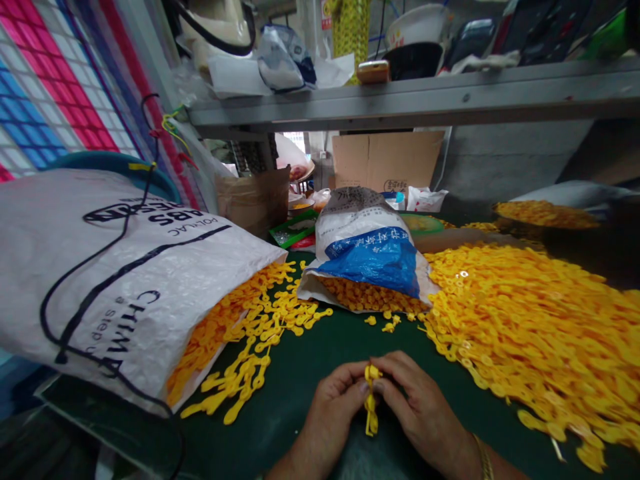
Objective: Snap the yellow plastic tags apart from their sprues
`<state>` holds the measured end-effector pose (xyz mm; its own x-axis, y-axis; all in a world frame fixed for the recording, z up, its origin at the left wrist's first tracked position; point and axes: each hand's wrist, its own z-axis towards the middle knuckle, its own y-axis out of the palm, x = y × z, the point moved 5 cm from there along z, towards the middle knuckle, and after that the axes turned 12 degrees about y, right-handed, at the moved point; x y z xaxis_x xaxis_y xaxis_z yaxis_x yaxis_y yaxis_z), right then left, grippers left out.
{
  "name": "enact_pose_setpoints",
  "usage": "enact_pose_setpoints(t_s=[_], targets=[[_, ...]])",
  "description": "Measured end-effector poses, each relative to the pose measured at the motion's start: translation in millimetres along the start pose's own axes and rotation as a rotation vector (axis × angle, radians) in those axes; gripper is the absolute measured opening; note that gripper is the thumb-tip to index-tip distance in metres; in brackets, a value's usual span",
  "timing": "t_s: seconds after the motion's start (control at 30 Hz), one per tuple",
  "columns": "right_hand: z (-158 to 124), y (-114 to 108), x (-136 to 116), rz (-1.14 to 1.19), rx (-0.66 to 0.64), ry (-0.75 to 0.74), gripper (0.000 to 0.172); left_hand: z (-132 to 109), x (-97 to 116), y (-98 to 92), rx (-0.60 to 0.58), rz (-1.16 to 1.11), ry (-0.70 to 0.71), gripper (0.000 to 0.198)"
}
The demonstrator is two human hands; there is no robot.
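Close to the front of the dark green table, my left hand and my right hand meet fingertip to fingertip. Both pinch a small yellow plastic piece between them, and its lower end hangs down below the thumbs. The fingers partly cover it, so its full shape is hard to make out. Just beyond the hands, a few small yellow parts lie before a white and blue sack, whose mouth shows many more of them. A bangle circles my right wrist.
A large heap of yellow plastic pieces covers the right side. On the left, a big white sack spills long yellow pieces; a black cord crosses it. A grey metal shelf beam spans above the table's back, with a cardboard box behind.
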<state>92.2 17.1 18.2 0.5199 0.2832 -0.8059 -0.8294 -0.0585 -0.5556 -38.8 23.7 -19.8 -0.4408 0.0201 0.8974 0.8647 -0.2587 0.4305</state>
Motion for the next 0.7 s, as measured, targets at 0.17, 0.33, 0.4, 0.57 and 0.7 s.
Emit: enact_pose_setpoints(t_s=[0.17,0.33,0.4,0.57,0.7], targets=[[-1,1,1,0.006,0.012,-0.053,0.025,0,-7,-0.2,0.014,-0.118,-0.092,0.03],[-1,1,-2,0.018,-0.021,-0.061,0.021,1,-7,-2.8,0.004,-0.051,-0.071,0.031],[-1,1,-2,0.005,-0.037,-0.05,0.02,2,-3,-3.2,-0.003,0.058,-0.029,0.029],[-2,4,-3,0.02,-0.012,0.019,0.017,-1,14,0.1,-0.031,0.432,0.169,0.026],[-2,8,-2,0.041,0.006,0.035,0.017,-4,20,2.3,-0.049,0.549,0.237,0.027]])
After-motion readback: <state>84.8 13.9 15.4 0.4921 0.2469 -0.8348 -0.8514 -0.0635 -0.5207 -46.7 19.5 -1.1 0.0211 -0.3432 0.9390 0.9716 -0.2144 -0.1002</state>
